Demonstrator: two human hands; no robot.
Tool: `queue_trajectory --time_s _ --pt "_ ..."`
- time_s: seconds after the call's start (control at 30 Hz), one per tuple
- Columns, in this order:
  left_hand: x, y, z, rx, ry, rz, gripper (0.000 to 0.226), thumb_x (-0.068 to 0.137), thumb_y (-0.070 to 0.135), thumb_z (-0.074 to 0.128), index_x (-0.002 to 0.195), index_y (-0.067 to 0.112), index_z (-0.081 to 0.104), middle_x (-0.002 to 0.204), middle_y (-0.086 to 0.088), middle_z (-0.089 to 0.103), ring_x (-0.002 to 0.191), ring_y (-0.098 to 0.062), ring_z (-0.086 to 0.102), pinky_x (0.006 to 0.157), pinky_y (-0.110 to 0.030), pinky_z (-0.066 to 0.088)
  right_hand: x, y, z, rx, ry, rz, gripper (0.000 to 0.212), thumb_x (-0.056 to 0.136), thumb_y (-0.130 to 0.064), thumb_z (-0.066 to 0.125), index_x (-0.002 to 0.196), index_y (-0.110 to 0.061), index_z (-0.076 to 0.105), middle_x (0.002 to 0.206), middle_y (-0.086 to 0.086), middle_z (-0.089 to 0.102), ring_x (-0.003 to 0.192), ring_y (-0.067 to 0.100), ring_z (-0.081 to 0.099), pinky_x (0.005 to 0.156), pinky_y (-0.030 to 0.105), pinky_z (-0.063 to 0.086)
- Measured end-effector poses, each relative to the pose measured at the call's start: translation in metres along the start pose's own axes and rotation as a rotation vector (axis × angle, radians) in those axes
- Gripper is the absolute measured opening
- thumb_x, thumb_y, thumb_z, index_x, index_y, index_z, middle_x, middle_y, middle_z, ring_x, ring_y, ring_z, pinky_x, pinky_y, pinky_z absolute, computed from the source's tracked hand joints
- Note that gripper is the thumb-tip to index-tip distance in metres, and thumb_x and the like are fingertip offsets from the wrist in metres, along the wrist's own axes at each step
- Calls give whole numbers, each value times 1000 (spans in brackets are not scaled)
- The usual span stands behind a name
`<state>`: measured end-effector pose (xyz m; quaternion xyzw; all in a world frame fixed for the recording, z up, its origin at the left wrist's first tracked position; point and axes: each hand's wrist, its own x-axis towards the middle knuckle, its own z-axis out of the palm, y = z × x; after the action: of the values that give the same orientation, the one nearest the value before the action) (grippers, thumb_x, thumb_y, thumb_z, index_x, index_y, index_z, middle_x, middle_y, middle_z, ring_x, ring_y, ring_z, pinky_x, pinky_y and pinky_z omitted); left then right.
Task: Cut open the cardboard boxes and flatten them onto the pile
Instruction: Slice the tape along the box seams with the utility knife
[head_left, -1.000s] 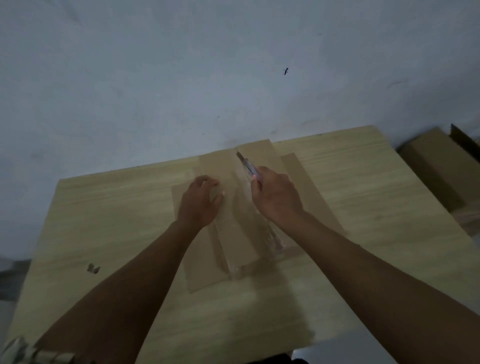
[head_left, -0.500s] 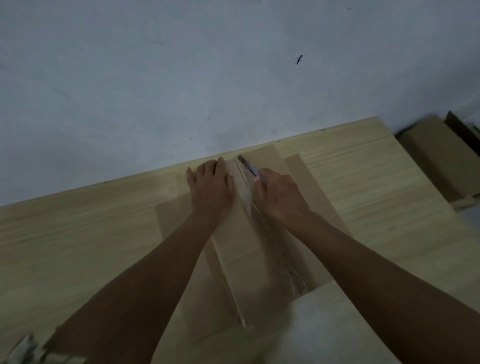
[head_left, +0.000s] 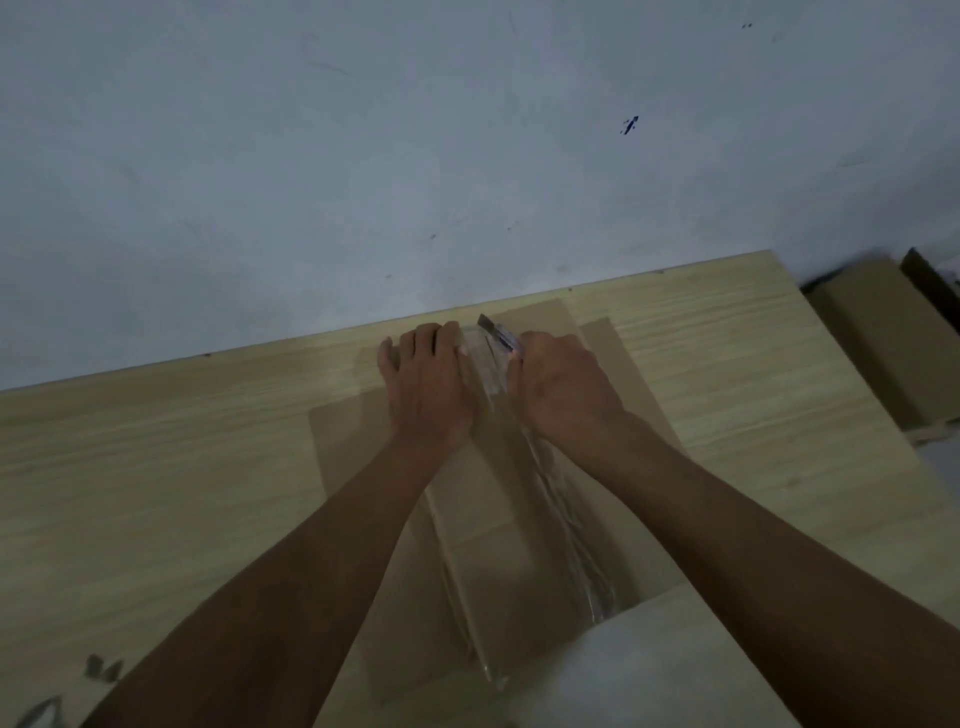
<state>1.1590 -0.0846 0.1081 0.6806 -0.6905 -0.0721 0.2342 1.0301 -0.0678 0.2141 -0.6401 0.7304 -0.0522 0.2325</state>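
Note:
A brown cardboard box (head_left: 498, 551), sealed with clear tape along its middle seam, lies on the wooden table (head_left: 156, 457) with its flaps spread. My left hand (head_left: 426, 384) presses flat on the far end of the box, fingers together, left of the tape. My right hand (head_left: 561, 384) is shut on a utility knife (head_left: 497, 332), whose blade points away from me at the far end of the taped seam. Both forearms reach across the box and hide part of it.
A plain wall rises right behind the table's far edge. More cardboard boxes (head_left: 883, 338) sit lower down beyond the table's right edge. A small scrap (head_left: 101, 667) lies at the near left of the table.
My left hand slid from the middle of the box to its far end and flattened. The knife hand stayed at the far end of the seam. The camera came closer.

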Motion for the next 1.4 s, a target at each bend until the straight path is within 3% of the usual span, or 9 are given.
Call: queue_trajectory --time_s 0.27,0.5,0.63,1.0,1.13,1.27,1.4 --pt "0 1 -1 -17 8 -2 46 94 32 31 124 13 60 118 -8 62 112 -31 53 113 -54 24 -11 -9 -8 -27 -22 20 36 105 -28 40 131 -11 57 121 14 57 111 35 57 78 32 37" --pt "-1 1 0 -21 36 -11 38 93 29 40 120 13 62 114 -9 63 109 -31 54 112 -55 27 -11 -23 -20 -26 -66 -10 33 103 -29 42 118 -5 60 115 16 59 108 38 60 80 37 44" --pt "0 -1 2 -13 43 -2 40 94 31 37 119 14 62 114 -9 63 109 -32 55 112 -53 26 -10 -26 -24 -17 -91 4 33 104 -27 43 121 -5 60 119 17 58 110 38 58 77 32 38" --pt "0 -5 8 -23 86 17 44 96 32 37 124 13 64 118 -9 65 112 -31 57 112 -53 26 -17 -19 -29 0 -129 32 29 103 -25 45 123 -10 60 108 13 56 108 36 58 76 32 38" --pt "-1 -6 9 -15 103 29 43 97 31 40 126 12 65 118 -9 66 112 -31 57 112 -53 28 -18 -16 -28 -15 -141 55 23 103 -31 43 108 -13 57 98 9 46 92 31 51 75 33 39" --pt "-1 -8 9 -26 80 22 45 98 32 39 131 12 64 123 -8 65 118 -31 57 115 -54 25 -18 -13 -25 -23 -124 59 25 103 -27 44 112 -10 59 109 13 57 95 32 57 74 33 41" --pt "-2 -7 7 -23 67 22 49 96 33 38 132 11 63 124 -10 65 118 -34 56 114 -57 28 -21 -9 -27 -45 -155 71 22 102 -21 47 118 -10 58 116 12 53 102 32 56 75 33 38"
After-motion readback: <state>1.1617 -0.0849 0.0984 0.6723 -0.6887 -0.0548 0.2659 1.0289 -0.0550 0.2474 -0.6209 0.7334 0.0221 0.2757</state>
